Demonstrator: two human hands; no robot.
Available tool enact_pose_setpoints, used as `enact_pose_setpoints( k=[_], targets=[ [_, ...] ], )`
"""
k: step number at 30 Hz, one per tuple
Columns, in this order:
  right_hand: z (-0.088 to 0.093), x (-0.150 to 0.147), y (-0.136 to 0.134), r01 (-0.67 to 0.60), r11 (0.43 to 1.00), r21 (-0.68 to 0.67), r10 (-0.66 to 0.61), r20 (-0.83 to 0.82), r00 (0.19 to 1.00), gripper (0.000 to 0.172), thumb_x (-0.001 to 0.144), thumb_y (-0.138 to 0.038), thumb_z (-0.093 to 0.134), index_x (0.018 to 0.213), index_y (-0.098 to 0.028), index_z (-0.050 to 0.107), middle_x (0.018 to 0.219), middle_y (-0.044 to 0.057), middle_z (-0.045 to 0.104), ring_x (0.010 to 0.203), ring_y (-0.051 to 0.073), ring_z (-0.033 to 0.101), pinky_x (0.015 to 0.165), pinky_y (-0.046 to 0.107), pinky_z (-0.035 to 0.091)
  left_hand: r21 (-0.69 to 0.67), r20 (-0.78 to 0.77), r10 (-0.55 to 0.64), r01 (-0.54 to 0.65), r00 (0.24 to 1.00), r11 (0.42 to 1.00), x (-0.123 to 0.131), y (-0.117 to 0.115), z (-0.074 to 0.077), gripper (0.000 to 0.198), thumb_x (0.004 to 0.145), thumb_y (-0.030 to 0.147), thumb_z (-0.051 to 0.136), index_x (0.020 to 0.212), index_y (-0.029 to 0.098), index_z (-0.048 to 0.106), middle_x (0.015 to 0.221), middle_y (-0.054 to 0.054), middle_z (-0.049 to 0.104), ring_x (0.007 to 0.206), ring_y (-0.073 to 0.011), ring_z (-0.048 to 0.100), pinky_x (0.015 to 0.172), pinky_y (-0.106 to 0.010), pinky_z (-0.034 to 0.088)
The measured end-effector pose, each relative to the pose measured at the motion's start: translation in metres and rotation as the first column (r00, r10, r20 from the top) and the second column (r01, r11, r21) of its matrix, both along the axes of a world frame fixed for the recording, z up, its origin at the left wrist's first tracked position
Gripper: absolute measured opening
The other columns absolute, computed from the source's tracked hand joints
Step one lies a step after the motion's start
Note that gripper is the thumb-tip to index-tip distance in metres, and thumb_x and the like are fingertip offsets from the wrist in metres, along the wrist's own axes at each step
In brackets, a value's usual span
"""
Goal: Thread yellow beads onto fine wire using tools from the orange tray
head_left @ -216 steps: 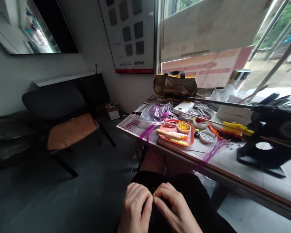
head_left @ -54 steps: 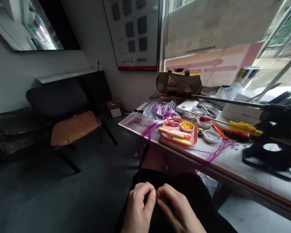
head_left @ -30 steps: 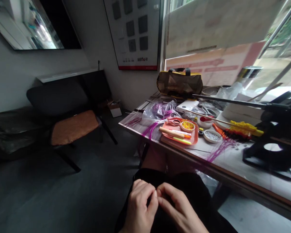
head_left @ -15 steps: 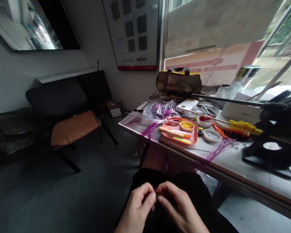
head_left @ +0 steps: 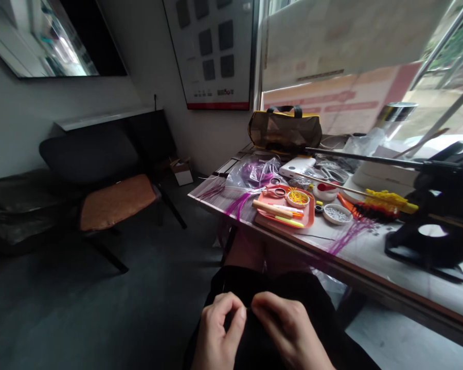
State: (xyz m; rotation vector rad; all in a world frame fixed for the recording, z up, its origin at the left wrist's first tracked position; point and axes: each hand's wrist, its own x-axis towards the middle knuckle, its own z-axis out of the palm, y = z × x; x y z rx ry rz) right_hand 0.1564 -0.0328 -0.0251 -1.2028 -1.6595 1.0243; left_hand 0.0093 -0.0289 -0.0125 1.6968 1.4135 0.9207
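Observation:
My left hand (head_left: pixel 218 334) and my right hand (head_left: pixel 289 331) meet low in the view, over my lap in dark clothing (head_left: pixel 270 288). Thumb and fingers of each hand are pinched together, tip against tip, around something too small to make out. Both hands hang in front of the table's near edge, apart from it.
A table (head_left: pixel 370 259) to the right carries an orange tray (head_left: pixel 307 218) with scissors, sticks and a bowl of yellow bands (head_left: pixel 298 198), a white dish of beads (head_left: pixel 335 214), purple strands (head_left: pixel 347 234), a yellow bag (head_left: pixel 284 128) and a black stand (head_left: pixel 432 241). A chair with an orange seat (head_left: pixel 116 200) stands left.
The pinched hands have stayed together over my lap, shifting only slightly. A yellow speck seen between the fingertips several seconds ago no longer shows.

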Motion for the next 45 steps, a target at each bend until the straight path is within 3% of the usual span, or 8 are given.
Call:
enact_pose_setpoints(
  k=[8,14,20,28,33,37,41,45],
  targets=[
    [-0.003,0.002,0.001,0.008,0.997,0.075,-0.007,-0.013,1.0,0.011,0.085,-0.026,0.051,0.083,-0.017,0.057,0.064,0.0,0.06,0.055,0.011,0.054,0.052,0.016,0.044,-0.125,0.048,0.029,-0.023,0.998,0.992,0.002,0.0,0.011,0.025,0.081,0.033,0.047,0.06,0.019,0.051,0.056,0.003,0.048,0.058,-0.0134,0.045,0.059,-0.024,0.033],
    [-0.008,0.001,0.002,0.016,0.959,0.284,-0.037,0.07,0.997,0.009,0.086,-0.021,0.05,0.081,-0.02,0.058,0.067,0.001,0.062,0.058,0.011,0.059,0.056,0.018,0.046,-0.368,0.298,-0.044,0.158,0.953,0.916,-0.001,0.005,0.014,0.026,0.079,0.036,0.048,0.059,0.019,0.046,0.054,0.005,0.043,0.056,-0.0125,0.042,0.059,-0.024,0.034],
    [-0.006,0.0,0.0,0.011,0.934,0.357,-0.035,0.061,0.997,0.015,0.089,-0.021,0.047,0.084,-0.021,0.06,0.069,0.003,0.06,0.06,0.013,0.057,0.056,0.021,0.046,-0.577,0.422,0.223,0.07,0.879,0.814,0.0,0.005,0.01,0.029,0.073,0.045,0.058,0.066,0.017,0.058,0.055,0.003,0.052,0.06,-0.0128,0.047,0.063,-0.026,0.038],
    [-0.011,0.001,0.001,-0.037,0.87,0.492,-0.022,0.114,0.993,0.014,0.087,-0.013,0.047,0.094,-0.021,0.057,0.076,0.004,0.061,0.063,0.015,0.055,0.059,0.024,0.046,-0.566,0.521,0.143,0.216,0.842,0.795,0.007,0.012,0.019,0.029,0.074,0.036,0.057,0.054,0.017,0.047,0.051,0.004,0.044,0.053,-0.0091,0.038,0.052,-0.021,0.033],
    [-0.004,-0.002,0.002,0.008,0.982,0.19,-0.005,-0.018,1.0,0.015,0.09,-0.022,0.042,0.079,-0.02,0.052,0.071,0.001,0.052,0.06,0.012,0.049,0.056,0.021,0.042,-0.1,0.068,-0.048,0.054,0.997,0.993,0.007,0.009,0.016,0.027,0.082,0.028,0.044,0.057,0.019,0.045,0.055,0.001,0.046,0.057,-0.0139,0.044,0.058,-0.026,0.036],
    [0.007,-0.001,0.005,-0.186,0.953,-0.239,0.108,-0.306,0.946,0.026,0.082,-0.04,0.052,0.071,-0.018,0.048,0.064,-0.002,0.044,0.059,0.011,0.04,0.055,0.021,0.035,0.385,-0.368,-0.158,0.305,0.916,0.871,-0.001,0.01,0.006,0.023,0.08,0.009,0.042,0.063,0.019,0.054,0.06,-0.002,0.057,0.061,-0.0158,0.051,0.072,-0.032,0.036],
    [0.008,-0.003,0.008,-0.351,0.821,-0.451,0.044,-0.562,0.826,0.035,0.071,-0.049,0.061,0.068,-0.017,0.048,0.055,-0.007,0.036,0.049,0.007,0.029,0.046,0.018,0.026,0.337,-0.331,-0.201,0.314,0.922,0.888,-0.003,0.013,0.005,0.023,0.081,0.011,0.042,0.062,0.02,0.052,0.058,0.0,0.056,0.059,-0.015,0.051,0.071,-0.03,0.037],
    [0.002,-0.005,0.004,-0.145,0.95,-0.277,0.008,-0.441,0.898,0.026,0.077,-0.041,0.059,0.074,-0.018,0.05,0.066,-0.002,0.048,0.059,0.011,0.044,0.056,0.021,0.038,-0.006,-0.034,-0.096,0.096,0.995,0.995,0.002,0.013,0.01,0.025,0.085,0.027,0.042,0.061,0.02,0.047,0.059,0.001,0.05,0.06,-0.0149,0.048,0.061,-0.025,0.037]
  ],
)
